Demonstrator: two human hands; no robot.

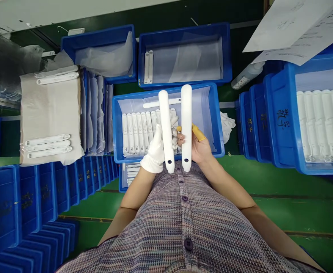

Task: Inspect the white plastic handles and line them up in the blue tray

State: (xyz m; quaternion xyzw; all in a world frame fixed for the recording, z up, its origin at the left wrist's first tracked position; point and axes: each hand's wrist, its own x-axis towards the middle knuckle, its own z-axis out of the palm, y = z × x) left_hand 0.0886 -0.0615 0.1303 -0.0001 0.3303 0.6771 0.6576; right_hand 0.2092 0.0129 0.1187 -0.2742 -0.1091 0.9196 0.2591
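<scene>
My left hand, in a white glove, is closed on a long white plastic piece with a rounded top and a small dark hole near its lower end. Bare apart from yellow finger covers, my right hand grips a second such white piece. Both pieces stand side by side, apart, over a blue bin. Inside that bin lies a row of similar white pieces, and one piece lies crosswise behind them. Some of my fingers are hidden behind the held pieces.
Two more blue bins stand behind. At left, several white pieces rest on a sheet-covered stack. Stacked blue bins line the left; a filled bin stands right, near a bottle and hanging papers.
</scene>
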